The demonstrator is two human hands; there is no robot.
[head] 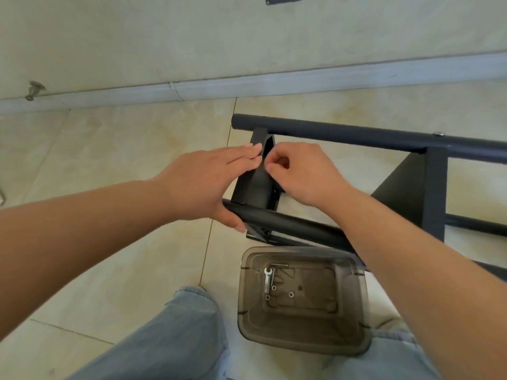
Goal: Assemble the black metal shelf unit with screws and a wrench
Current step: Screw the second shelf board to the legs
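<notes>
The black metal shelf frame (343,134) lies on its side on the tiled floor, with a far tube and a near tube (290,224). A black cross panel (253,187) joins them at the left end. My left hand (203,185) lays straight fingers on that panel, with its thumb against the near tube. My right hand (301,171) has curled fingers and pinches something small at the panel's upper edge; the item is hidden. A silver wrench (267,281) lies in the clear brown bin (244,303).
The bin stands on the floor between my knees and also holds loose small fasteners (291,294) and a hex key (279,266). A second shelf panel (406,187) sits to the right. A screw head (438,133) shows on the far tube. The wall skirting (164,91) runs behind.
</notes>
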